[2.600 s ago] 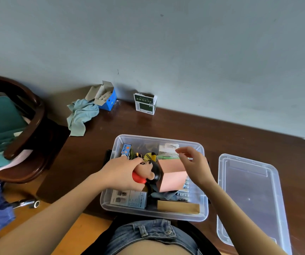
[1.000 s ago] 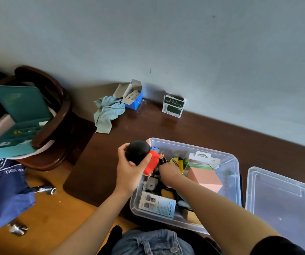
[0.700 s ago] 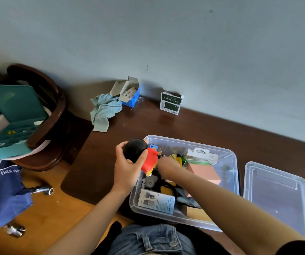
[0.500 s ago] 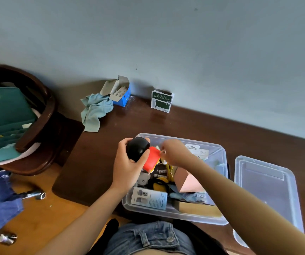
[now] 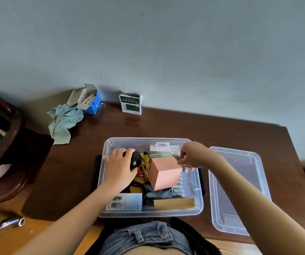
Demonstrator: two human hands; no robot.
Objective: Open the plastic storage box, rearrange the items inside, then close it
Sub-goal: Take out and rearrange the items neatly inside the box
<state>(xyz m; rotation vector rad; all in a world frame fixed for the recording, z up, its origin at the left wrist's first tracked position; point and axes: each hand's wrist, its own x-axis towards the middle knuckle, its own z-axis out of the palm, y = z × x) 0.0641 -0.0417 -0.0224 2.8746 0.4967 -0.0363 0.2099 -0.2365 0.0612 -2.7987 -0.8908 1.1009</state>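
The clear plastic storage box (image 5: pixel 197 199) stands open on the brown table, its lid (image 5: pixel 239 190) lying upturned to its right. My left hand (image 5: pixel 119 165) grips a toy figure with a black round head (image 5: pixel 135 160) and red body, down inside the box's left part. My right hand (image 5: pixel 194 156) pinches a small silver packet (image 5: pixel 184 168) above the box's right side, just beside a pink cube box (image 5: pixel 164 174). Also inside lie a printed white carton (image 5: pixel 125 201), a tan flat box (image 5: pixel 173 203), a white blister pack (image 5: pixel 163 147) and yellow-black items.
At the table's back edge by the wall stand an open blue carton (image 5: pixel 90 100), a crumpled teal cloth (image 5: pixel 63 122) and a green-white carton (image 5: pixel 131 104). A dark wooden chair (image 5: pixel 6 144) holding teal things stands left. A metal tool (image 5: pixel 10 222) lies on the floor.
My left hand lowered the toy figure from above the box's left rim down into the box. My right hand moved from the box's left side to its right with a small packet.
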